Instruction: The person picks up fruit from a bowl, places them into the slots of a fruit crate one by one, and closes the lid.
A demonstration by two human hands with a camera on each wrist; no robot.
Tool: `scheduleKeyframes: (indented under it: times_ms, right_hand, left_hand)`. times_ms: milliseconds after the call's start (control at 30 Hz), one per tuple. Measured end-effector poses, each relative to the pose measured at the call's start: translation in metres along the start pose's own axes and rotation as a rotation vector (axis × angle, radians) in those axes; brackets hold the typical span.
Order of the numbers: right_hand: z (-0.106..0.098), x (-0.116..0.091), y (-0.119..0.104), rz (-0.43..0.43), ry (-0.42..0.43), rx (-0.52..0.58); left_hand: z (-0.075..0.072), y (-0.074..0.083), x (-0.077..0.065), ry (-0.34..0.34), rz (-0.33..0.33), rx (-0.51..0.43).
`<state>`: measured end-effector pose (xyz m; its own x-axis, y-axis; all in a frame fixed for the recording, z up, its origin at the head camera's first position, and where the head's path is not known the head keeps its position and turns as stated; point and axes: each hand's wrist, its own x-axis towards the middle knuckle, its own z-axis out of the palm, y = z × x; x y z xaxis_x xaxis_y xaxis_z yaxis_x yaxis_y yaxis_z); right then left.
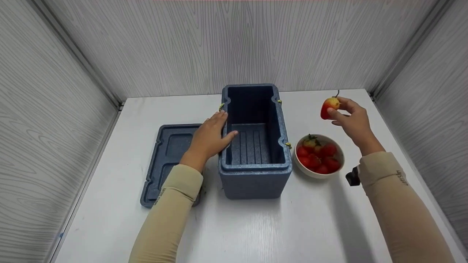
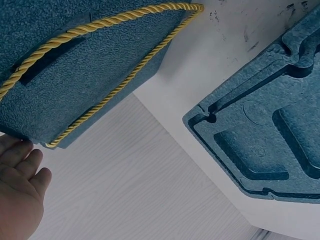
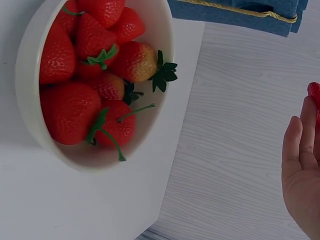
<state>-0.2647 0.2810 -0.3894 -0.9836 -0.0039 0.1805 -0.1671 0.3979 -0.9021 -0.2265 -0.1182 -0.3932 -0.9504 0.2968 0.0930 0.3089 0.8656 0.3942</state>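
My right hand (image 1: 354,118) pinches a strawberry (image 1: 330,107), red with a yellowish top and thin dark stem, in the air beyond the bowl. In the right wrist view, only a red sliver of that strawberry (image 3: 314,92) shows by the fingers. Below it, a white bowl (image 1: 318,175) holds several red strawberries (image 1: 315,160), some with green leaves and stems. My left hand (image 1: 208,137) rests on the left rim of a deep blue foam box (image 1: 252,184), fingers extended and thumb over the opening. The box has no lid on it, and its ribbed floor is visible.
The blue lid (image 1: 172,146) lies on the white table (image 1: 248,230) left of the box, partly behind my left forearm. Yellow twisted rope (image 2: 120,19) runs along the box's side. Pale wood-grain panels (image 1: 241,44) enclose the table at the back and both sides.
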Motion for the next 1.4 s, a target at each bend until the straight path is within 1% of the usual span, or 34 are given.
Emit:
scheduleKeyframes:
  times_ms: [200,400,667,800,1067,1300,1400]
  right_hand:
    - [0.002,0.006,-0.018,-0.031,-0.010,0.010]
    - [0.005,0.012,-0.034,-0.044,-0.023,0.006]
    - [0.008,0.019,-0.047,-0.079,-0.039,0.023]
    - [0.011,0.022,-0.056,-0.088,-0.051,0.014]
    - [0.021,0.029,-0.073,-0.097,-0.068,0.014]
    - [0.036,0.033,-0.088,-0.085,-0.106,0.004]
    - [0.043,0.035,-0.093,-0.093,-0.124,0.010]
  left_hand:
    - [-0.001,0.000,-0.001,0.008,0.001,-0.004]
    - [-0.001,0.002,-0.001,0.011,-0.001,-0.004]
    - [0.001,0.002,0.000,0.001,-0.013,0.001]
    - [0.001,0.002,0.001,-0.001,-0.021,0.012]
    - [0.002,0.002,0.000,0.011,-0.007,-0.001]
    - [0.002,0.001,-0.001,0.010,-0.010,-0.002]
    - [0.002,0.001,-0.001,0.007,-0.011,-0.008]
